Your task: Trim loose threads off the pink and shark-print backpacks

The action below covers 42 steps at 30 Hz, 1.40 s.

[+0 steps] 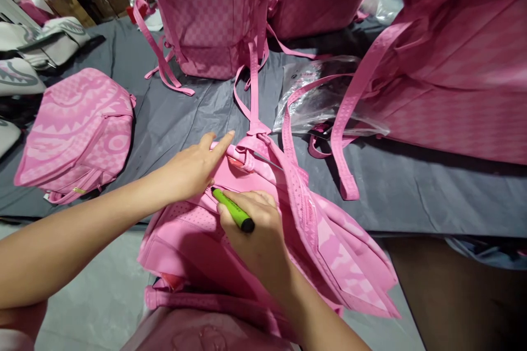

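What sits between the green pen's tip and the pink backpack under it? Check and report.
Nothing visible. The right hand holds the green pen with its tip down on the pink backpack, close beside the left hand, which presses the bag's top near the strap. No other thing lies between them.

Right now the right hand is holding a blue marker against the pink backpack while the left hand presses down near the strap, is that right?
Not quite: the marker is green with a black end, not blue. The head view shows the right hand holding it against the pink backpack while the left hand presses down near the strap.
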Each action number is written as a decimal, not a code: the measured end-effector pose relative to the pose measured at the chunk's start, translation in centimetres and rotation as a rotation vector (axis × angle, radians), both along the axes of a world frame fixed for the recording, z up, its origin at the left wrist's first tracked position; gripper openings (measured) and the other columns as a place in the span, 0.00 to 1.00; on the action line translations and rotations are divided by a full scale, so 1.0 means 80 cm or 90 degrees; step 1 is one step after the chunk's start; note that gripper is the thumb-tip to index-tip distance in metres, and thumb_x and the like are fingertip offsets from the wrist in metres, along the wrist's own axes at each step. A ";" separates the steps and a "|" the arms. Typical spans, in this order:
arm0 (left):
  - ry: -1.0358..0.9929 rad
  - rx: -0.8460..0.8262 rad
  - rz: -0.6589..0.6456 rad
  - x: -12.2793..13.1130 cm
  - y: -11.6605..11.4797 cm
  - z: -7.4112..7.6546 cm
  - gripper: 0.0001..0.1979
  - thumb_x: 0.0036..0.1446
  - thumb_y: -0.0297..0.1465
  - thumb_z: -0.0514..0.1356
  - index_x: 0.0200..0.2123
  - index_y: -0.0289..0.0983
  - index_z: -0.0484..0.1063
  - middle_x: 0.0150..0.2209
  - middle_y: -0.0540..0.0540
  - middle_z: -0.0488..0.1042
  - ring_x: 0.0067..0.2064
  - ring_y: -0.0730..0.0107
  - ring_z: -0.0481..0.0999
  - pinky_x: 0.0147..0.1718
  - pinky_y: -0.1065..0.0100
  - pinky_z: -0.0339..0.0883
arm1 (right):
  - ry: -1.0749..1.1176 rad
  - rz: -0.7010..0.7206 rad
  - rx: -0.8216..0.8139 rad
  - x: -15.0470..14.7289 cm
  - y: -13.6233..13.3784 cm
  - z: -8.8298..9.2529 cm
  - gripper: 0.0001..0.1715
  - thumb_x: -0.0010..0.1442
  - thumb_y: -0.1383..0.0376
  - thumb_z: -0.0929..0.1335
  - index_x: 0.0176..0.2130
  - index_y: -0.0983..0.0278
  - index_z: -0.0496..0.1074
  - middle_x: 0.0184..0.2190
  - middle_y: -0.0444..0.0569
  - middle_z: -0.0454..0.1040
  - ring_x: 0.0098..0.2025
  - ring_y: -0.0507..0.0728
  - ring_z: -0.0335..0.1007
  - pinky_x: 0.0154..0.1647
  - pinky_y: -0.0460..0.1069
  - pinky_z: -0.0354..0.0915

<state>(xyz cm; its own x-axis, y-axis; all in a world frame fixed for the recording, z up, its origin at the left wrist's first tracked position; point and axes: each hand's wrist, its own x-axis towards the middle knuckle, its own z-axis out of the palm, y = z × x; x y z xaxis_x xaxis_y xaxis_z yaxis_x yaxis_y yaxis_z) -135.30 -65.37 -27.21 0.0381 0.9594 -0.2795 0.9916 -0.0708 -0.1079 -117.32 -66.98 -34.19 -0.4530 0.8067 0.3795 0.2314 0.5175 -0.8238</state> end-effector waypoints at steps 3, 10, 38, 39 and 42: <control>0.002 0.007 -0.005 0.000 -0.001 -0.002 0.48 0.58 0.26 0.59 0.72 0.39 0.31 0.68 0.30 0.53 0.53 0.54 0.77 0.45 0.62 0.71 | -0.013 -0.031 0.009 0.000 0.001 0.001 0.11 0.62 0.67 0.68 0.43 0.62 0.79 0.36 0.48 0.83 0.36 0.58 0.77 0.47 0.56 0.63; -0.008 0.021 -0.013 -0.003 -0.002 -0.006 0.48 0.58 0.26 0.59 0.72 0.39 0.32 0.68 0.30 0.53 0.54 0.54 0.77 0.46 0.62 0.71 | -0.013 -0.029 0.001 0.001 0.001 0.000 0.11 0.62 0.67 0.68 0.43 0.61 0.79 0.36 0.48 0.83 0.37 0.59 0.77 0.47 0.57 0.63; -0.032 0.010 0.013 -0.002 0.000 -0.006 0.48 0.57 0.25 0.61 0.72 0.39 0.35 0.67 0.30 0.52 0.56 0.48 0.74 0.49 0.57 0.72 | 0.014 0.051 -0.044 -0.001 0.007 -0.003 0.12 0.61 0.68 0.69 0.43 0.61 0.80 0.38 0.47 0.83 0.39 0.57 0.78 0.48 0.53 0.65; -0.034 0.011 0.013 -0.002 0.000 -0.006 0.48 0.57 0.26 0.61 0.72 0.39 0.35 0.67 0.30 0.52 0.57 0.47 0.74 0.49 0.56 0.72 | 0.008 0.041 -0.044 -0.002 0.007 -0.002 0.11 0.61 0.68 0.69 0.43 0.61 0.80 0.37 0.47 0.83 0.39 0.57 0.77 0.48 0.53 0.65; -0.033 0.004 0.014 -0.004 0.000 -0.007 0.47 0.57 0.25 0.61 0.72 0.38 0.36 0.67 0.30 0.53 0.56 0.47 0.75 0.49 0.56 0.73 | -0.008 -0.004 -0.042 -0.006 0.006 -0.001 0.10 0.60 0.68 0.69 0.40 0.61 0.80 0.35 0.47 0.82 0.38 0.57 0.77 0.49 0.52 0.65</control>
